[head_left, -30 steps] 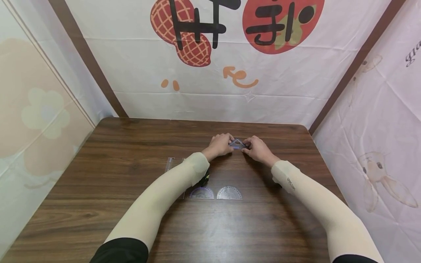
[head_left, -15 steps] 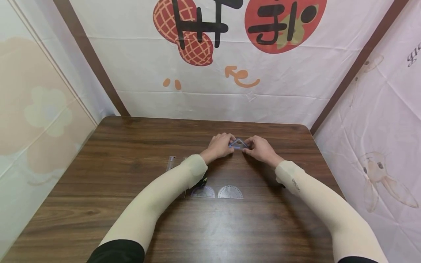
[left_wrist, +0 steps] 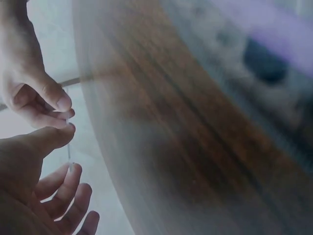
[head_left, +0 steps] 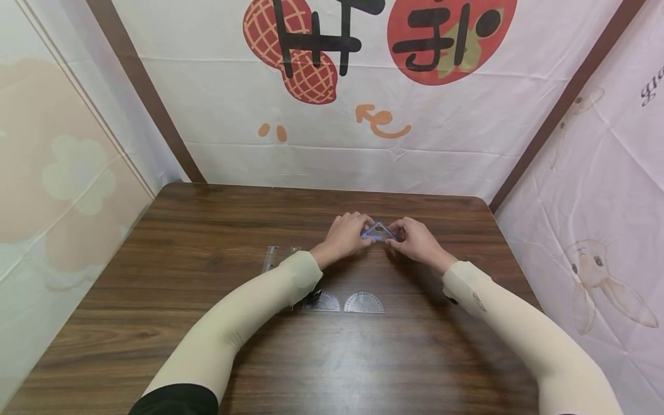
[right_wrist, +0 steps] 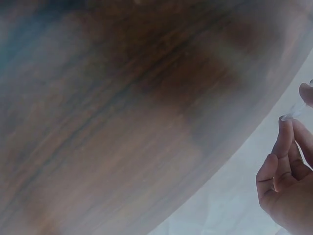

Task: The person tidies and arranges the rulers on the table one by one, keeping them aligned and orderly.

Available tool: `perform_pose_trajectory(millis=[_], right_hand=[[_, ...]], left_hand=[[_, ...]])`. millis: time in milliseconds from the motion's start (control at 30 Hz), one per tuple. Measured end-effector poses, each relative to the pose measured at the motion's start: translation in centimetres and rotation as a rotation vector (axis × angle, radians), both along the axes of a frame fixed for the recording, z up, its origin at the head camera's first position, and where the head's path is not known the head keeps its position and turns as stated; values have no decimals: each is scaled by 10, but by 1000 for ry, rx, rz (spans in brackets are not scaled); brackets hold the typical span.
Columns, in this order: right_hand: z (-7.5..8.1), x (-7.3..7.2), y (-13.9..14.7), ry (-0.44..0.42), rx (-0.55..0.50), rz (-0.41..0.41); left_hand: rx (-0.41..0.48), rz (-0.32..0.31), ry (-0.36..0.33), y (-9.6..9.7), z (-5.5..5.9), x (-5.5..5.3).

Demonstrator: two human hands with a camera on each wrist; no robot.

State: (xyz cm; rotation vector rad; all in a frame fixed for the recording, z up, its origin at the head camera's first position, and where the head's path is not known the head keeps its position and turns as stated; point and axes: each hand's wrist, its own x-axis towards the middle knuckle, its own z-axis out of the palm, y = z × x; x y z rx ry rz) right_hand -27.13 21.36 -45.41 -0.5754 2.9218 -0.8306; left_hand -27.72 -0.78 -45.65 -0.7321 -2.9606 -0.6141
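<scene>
A small clear triangular set square (head_left: 377, 236) with a bluish tint is held up near the far side of the table, its apex pointing away. My left hand (head_left: 346, 235) pinches its left corner between thumb and fingers. At the opposite corner, my right hand (head_left: 417, 240) pinches it the same way. In the left wrist view the set square (left_wrist: 69, 149) shows edge-on as a thin line between the two hands. In the right wrist view, only a bit of clear plastic (right_wrist: 293, 111) shows at the fingertips of the right hand (right_wrist: 293, 188).
Two clear protractors lie on the brown wooden table (head_left: 332, 357): the right one (head_left: 363, 303) in full view, the left one (head_left: 328, 302) partly behind my left sleeve. Clear ruler-like pieces (head_left: 270, 257) lie left of that forearm, partly hidden. A printed cloth (head_left: 332, 164) hangs behind the table.
Both hands have shifted slightly toward me and to the right with the set square. My forearms have spread a little apart. The protractors stay where they lay.
</scene>
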Motion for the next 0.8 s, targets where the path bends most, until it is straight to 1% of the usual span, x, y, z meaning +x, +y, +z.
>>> perform_pose_trajectory(millis=[100, 300, 467, 800], right_hand=[[1, 5, 1, 12, 6, -3], [3, 14, 5, 35, -6, 23], [2, 20, 9, 56, -12, 50], [5, 34, 17, 51, -48, 82]], left_hand=[[-4, -3, 13, 1, 0, 4], [-3, -16, 36, 1, 2, 11], [-7, -41, 31, 2, 3, 17], [5, -88, 44, 4, 7, 32]])
